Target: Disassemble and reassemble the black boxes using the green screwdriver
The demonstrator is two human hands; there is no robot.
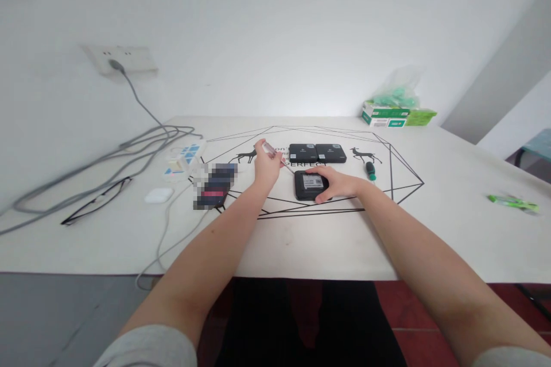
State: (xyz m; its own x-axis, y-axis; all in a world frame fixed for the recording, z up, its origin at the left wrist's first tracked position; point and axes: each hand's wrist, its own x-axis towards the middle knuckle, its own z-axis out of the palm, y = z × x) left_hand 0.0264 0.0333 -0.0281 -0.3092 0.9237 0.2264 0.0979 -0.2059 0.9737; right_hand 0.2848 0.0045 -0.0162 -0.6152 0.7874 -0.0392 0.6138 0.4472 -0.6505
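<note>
My left hand is closed round a screwdriver with a pale, see-through handle. Its thin shaft slants down to the left edge of a black square device; whether the tip touches it, I cannot tell. The device lies on the table with a white printed label facing up. Fingers of my right hand grip it from the right, covering that side. Just behind it, two similar black boxes lie side by side. A second screwdriver, green and black, rests to the right of my right hand.
On the left are a phone with a blurred screen, a power strip, glasses, a white case and grey cables. Green-and-white boxes stand at the back right. A green packet lies far right.
</note>
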